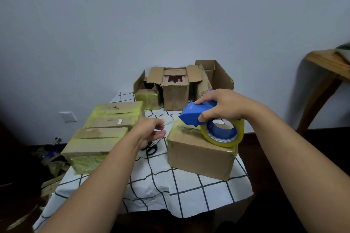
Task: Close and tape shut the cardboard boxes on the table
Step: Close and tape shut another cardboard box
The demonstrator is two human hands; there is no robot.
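My right hand (225,108) grips a blue tape dispenser (197,113) with a yellowish tape roll (223,134). It holds the roll on top of a closed cardboard box (198,157) at the table's right side. One top edge of that box carries yellow tape. My left hand (151,128) hovers just left of the box with curled fingers. It pinches the end of a faint clear tape strip (170,122) that runs from the dispenser. At the back stand open boxes (175,92) with their flaps up.
Two taped boxes (106,128) lie on the left of the checked tablecloth (161,185). Black scissors (150,148) lie between the left boxes and the box under the roll. A small taped box (147,99) sits at the back. A wooden table (325,73) stands to the right. Cardboard scraps (51,159) lie on the floor at the left.
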